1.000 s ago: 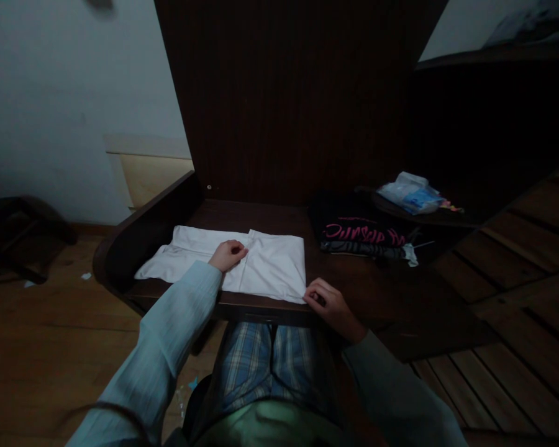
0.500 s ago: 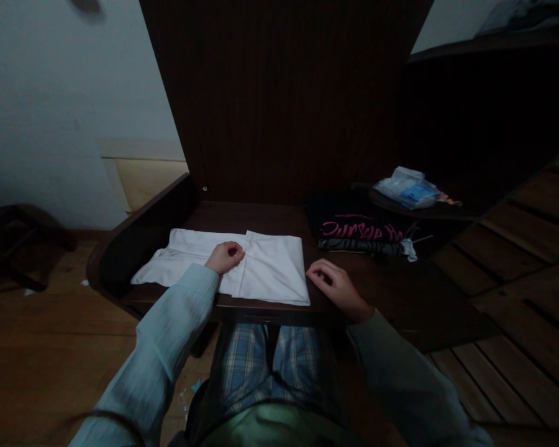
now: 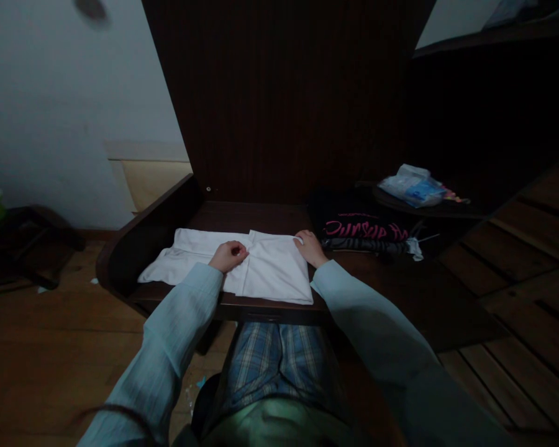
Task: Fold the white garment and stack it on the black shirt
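A folded white cloth (image 3: pixel 277 267), perhaps a garment, lies on the dark wooden bench seat. Its right part is doubled over, and the flap's edge runs down near the middle. At that edge my left hand (image 3: pixel 229 256) is closed, thumb and fingers curled together in a pinch on the cloth. My right hand (image 3: pixel 311 248) rests over the far right corner of the folded part. Its fingers lie extended on the fabric, with no grip to be seen.
A folded black garment with pink lettering (image 3: pixel 363 228) lies right of the cloth. Behind it, a clear plastic package (image 3: pixel 414 186) sits on a small dark shelf. The bench's raised armrest (image 3: pixel 144 223) bounds the left side. A dark stool (image 3: pixel 23 242) stands farther left.
My right hand has moved up and left, from beside the cloth's right edge onto its far right corner, and its fingers have straightened. My left hand stays at the flap's edge.
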Action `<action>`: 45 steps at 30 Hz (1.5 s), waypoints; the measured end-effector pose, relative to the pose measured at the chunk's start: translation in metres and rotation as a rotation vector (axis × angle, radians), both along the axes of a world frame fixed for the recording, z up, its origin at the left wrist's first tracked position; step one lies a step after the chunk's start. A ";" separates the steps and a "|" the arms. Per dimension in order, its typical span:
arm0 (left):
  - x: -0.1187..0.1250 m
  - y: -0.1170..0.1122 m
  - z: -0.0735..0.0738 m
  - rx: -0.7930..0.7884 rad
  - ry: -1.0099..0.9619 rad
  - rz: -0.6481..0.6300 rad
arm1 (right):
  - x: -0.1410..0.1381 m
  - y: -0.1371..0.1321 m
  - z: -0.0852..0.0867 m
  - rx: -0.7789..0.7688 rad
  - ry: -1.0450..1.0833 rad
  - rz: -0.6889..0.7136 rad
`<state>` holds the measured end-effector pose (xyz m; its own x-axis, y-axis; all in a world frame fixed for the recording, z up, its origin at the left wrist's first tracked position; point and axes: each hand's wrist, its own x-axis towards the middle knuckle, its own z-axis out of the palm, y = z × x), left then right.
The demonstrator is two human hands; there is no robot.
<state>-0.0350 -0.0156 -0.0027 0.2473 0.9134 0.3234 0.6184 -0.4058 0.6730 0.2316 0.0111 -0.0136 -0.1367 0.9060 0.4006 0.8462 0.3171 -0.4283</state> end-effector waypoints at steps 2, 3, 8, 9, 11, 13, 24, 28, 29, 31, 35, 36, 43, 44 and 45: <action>0.000 -0.001 0.002 0.011 0.024 0.003 | 0.001 0.002 0.001 0.011 0.035 -0.014; 0.000 -0.001 0.002 0.015 0.037 0.003 | 0.002 0.003 0.001 0.017 0.056 -0.028; 0.000 -0.001 0.003 0.020 0.052 -0.006 | -0.001 0.006 0.000 0.029 0.041 -0.100; 0.000 -0.001 0.002 0.019 0.047 -0.007 | -0.002 0.006 0.001 0.027 0.028 -0.107; -0.001 -0.001 0.001 0.016 0.035 -0.010 | -0.004 0.002 0.004 0.044 0.047 -0.103; -0.001 0.000 0.000 0.016 0.026 -0.012 | -0.005 -0.007 0.010 0.105 0.124 -0.047; 0.000 -0.001 0.002 0.011 0.019 -0.023 | 0.018 -0.138 0.019 0.044 0.304 0.350; 0.000 -0.001 0.003 0.003 0.012 -0.027 | 0.025 -0.152 0.015 -0.012 0.241 0.371; 0.000 -0.001 0.003 0.003 0.014 -0.027 | 0.025 -0.152 0.013 -0.002 0.228 0.366; 0.000 -0.001 0.002 0.003 0.020 -0.026 | 0.021 -0.153 0.010 0.042 0.210 0.346; 0.001 -0.001 0.003 0.006 0.032 -0.015 | 0.014 -0.156 0.009 0.150 0.201 0.326; 0.001 -0.002 0.003 0.006 0.034 -0.013 | 0.014 -0.158 0.009 0.177 0.207 0.326; 0.002 -0.004 0.005 -0.015 0.015 -0.009 | 0.017 -0.158 0.023 0.051 0.045 0.479; 0.001 -0.004 0.004 -0.016 0.005 -0.011 | 0.017 -0.155 0.028 0.035 0.046 0.482; 0.001 -0.004 0.004 -0.015 -0.004 -0.012 | 0.016 -0.150 0.033 0.031 0.062 0.473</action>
